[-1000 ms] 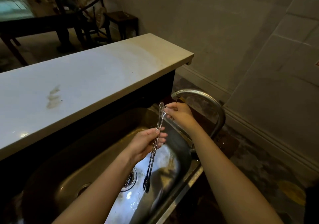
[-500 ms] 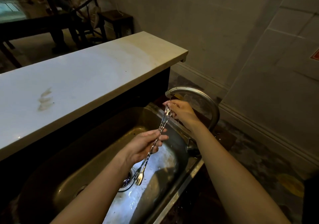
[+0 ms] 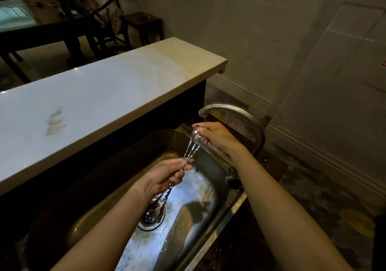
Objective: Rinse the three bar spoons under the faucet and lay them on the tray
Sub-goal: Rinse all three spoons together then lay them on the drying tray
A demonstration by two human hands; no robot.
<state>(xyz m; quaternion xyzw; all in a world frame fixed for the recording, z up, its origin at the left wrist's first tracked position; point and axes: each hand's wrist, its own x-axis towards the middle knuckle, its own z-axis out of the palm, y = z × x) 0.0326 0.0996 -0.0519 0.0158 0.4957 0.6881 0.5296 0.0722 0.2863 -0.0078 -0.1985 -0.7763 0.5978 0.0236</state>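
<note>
Over the steel sink point(image 3: 117, 189), both hands hold a bunch of twisted-stem bar spoons point(image 3: 191, 150). My right hand point(image 3: 217, 137) pinches their upper ends just under the faucet point(image 3: 236, 114) spout, where a thin stream of water falls on them. My left hand point(image 3: 167, 176) grips the stems at mid-length. The lower ends hang over the drain point(image 3: 151, 218). No tray is in view.
A pale stone counter point(image 3: 100, 101) runs behind the sink, above a dark panel. A tiled wall rises at the right. Dark tables and chairs point(image 3: 69, 28) stand in the far room. The floor lies to the right of the sink.
The spoons tilted from nearly upright to a slant and their upper ends spread apart. Both hands shifted slightly under the spout, and the view moved a little.
</note>
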